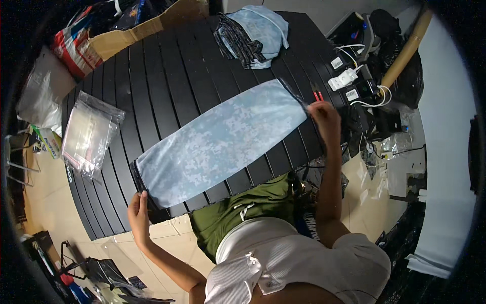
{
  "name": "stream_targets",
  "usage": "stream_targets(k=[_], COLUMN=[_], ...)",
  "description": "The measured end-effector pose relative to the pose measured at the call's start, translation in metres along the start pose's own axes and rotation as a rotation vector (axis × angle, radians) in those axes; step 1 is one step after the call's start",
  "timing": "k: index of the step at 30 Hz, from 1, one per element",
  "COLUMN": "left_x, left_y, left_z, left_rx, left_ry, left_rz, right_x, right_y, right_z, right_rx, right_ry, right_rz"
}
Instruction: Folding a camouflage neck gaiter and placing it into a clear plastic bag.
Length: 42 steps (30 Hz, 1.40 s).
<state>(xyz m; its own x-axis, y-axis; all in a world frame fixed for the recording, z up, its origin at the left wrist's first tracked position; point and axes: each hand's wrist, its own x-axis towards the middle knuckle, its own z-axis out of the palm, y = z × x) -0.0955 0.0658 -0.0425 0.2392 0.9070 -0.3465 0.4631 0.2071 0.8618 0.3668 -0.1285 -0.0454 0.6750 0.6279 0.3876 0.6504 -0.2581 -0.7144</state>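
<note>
A long, pale blue cloth piece [223, 142] with a blotchy camouflage print lies flat and slanting across the black slatted table [167, 76]. Black trim runs along both short ends. My left hand [137, 210] pinches the trim at the near left corner, thumb on top. At the far right end, my right hand [325, 117] has its fingers closed on the trimmed corner; the hand is slightly blurred. Just beyond those fingers lie small red-handled snips [317, 93], their handles toward the hand.
A pile of similar pale blue cloth [260, 30] with black trim sits at the far edge. Clear plastic bags [91, 134] lie on the left side. An open cardboard box [131, 38] stands at the back left. Plugs and white cables [344, 79] crowd the right side.
</note>
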Motion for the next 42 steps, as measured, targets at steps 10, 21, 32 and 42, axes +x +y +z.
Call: stream_targets(k=[10, 21, 32, 42], left_x=[0.001, -0.008, -0.015, -0.007], left_y=[0.023, -0.002, -0.009, -0.004], left_z=[-0.028, -0.031, -0.035, -0.044], left_rx=[-0.161, -0.048, -0.026, -0.670], left_ry=[0.095, -0.009, -0.152, 0.072], left_rz=[0.114, -0.095, -0.052, 0.074], right_x=[0.018, -0.016, -0.012, 0.026], right_y=[-0.020, -0.028, -0.024, -0.022], right_z=[-0.007, 0.021, 0.012, -0.023], right_rx=[-0.135, -0.075, -0.146, 0.622], right_ry=[-0.359, -0.276, -0.453, -0.216], right_rz=[0.292, 0.252, 0.327, 0.245])
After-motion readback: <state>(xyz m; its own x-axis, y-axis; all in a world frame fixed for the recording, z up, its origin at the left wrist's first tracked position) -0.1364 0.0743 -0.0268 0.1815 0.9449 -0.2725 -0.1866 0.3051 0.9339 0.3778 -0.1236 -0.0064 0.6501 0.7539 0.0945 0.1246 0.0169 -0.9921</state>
